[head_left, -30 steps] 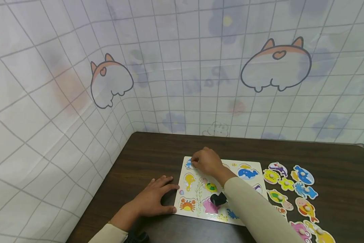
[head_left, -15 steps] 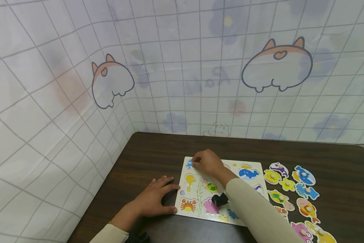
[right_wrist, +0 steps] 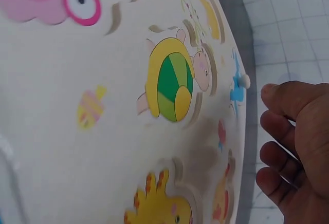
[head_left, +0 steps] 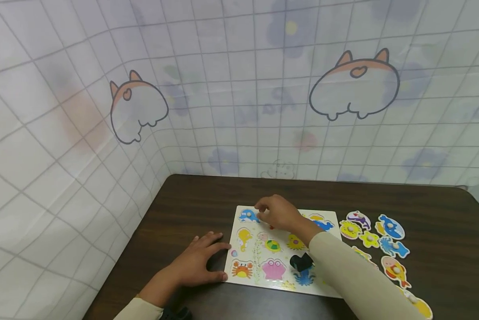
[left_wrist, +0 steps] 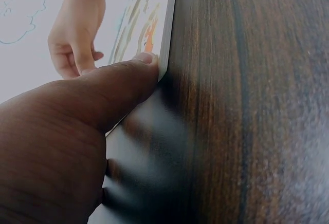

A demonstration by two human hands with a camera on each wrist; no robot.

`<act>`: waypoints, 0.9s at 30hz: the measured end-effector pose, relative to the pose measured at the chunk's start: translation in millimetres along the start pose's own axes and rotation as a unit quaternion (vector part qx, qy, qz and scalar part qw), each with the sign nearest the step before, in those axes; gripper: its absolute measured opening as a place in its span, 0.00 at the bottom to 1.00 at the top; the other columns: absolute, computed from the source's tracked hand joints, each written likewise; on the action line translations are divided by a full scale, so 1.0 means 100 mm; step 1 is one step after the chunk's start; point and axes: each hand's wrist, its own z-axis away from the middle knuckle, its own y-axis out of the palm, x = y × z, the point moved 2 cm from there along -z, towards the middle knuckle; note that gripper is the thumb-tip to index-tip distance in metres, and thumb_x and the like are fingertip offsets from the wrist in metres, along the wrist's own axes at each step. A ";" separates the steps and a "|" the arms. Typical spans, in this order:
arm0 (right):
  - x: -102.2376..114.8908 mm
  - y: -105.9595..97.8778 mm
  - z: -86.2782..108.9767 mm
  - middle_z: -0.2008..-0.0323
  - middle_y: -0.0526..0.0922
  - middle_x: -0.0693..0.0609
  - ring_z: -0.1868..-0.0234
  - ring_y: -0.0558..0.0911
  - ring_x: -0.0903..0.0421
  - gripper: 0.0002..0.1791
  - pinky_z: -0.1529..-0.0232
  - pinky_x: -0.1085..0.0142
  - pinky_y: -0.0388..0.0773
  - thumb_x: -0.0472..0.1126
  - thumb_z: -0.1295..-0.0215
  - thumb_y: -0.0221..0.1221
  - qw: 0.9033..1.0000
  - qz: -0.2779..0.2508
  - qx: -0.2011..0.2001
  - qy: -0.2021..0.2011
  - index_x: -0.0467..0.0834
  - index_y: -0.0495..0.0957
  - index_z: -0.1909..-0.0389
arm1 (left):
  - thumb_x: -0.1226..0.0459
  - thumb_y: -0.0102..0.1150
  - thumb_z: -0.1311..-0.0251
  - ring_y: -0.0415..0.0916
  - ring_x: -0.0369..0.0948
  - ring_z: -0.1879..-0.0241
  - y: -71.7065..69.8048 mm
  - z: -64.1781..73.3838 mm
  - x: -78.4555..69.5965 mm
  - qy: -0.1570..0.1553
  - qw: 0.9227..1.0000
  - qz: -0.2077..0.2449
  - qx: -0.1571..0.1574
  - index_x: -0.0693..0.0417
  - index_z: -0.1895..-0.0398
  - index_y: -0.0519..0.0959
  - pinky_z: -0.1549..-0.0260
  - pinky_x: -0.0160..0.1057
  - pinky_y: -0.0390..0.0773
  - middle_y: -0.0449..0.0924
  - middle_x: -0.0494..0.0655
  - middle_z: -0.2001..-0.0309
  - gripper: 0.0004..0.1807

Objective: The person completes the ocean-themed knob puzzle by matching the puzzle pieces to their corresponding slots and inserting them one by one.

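A white wooden peg puzzle board (head_left: 249,254) lies on the table, with pictures of sea animals in its recesses. In its far left recess sits a blue sea-animal puzzle piece (head_left: 246,216) with a small round knob (right_wrist: 243,81) on top. My right hand (head_left: 278,213) hovers just right of that piece, fingers loosely bent. The right wrist view shows a gap between the fingertips (right_wrist: 270,93) and the knob. My left hand (head_left: 197,260) is spread on the table at the board's left edge, its thumb (left_wrist: 139,67) touching the near left corner.
Right of the board lie several loose knobbed pieces, among them a yellow star (head_left: 369,239), a blue whale (head_left: 390,226) and an orange fish (head_left: 395,270). My right sleeve (head_left: 351,271) hides part of the board and some pieces. A patterned curtain (head_left: 263,111) stands behind the table (head_left: 207,191).
My right hand has let go of the blue piece's knob and moved slightly right, uncovering the piece. The left hand keeps its place at the board's edge. The head view has shifted slightly.
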 end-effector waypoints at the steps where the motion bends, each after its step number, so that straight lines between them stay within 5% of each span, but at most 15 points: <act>1: -0.01 -0.02 0.02 0.57 0.84 0.58 0.55 0.77 0.58 0.16 0.50 0.58 0.79 0.47 0.32 0.68 1.000 0.001 0.002 -0.002 0.50 0.85 0.46 | 0.35 0.67 0.43 0.50 0.58 0.22 0.00 0.00 0.00 0.000 1.000 0.001 0.000 0.37 0.28 0.72 0.29 0.70 0.47 0.59 0.51 0.23 0.41; 12: -0.06 -0.24 0.33 0.57 0.86 0.57 0.51 0.80 0.54 0.16 0.48 0.55 0.80 0.45 0.34 0.70 0.999 0.016 -0.005 -0.050 0.46 0.86 0.47 | 0.35 0.67 0.43 0.50 0.58 0.22 0.02 -0.01 0.01 -0.003 1.000 -0.004 -0.002 0.36 0.28 0.72 0.29 0.69 0.46 0.59 0.51 0.23 0.41; 27: -0.24 -0.44 0.75 0.56 0.84 0.58 0.52 0.81 0.54 0.16 0.49 0.52 0.81 0.46 0.36 0.71 1.000 0.010 -0.014 -0.024 0.49 0.86 0.48 | 0.34 0.66 0.43 0.49 0.58 0.22 0.03 0.00 0.02 -0.004 1.000 0.000 -0.002 0.35 0.28 0.71 0.28 0.69 0.45 0.58 0.51 0.22 0.41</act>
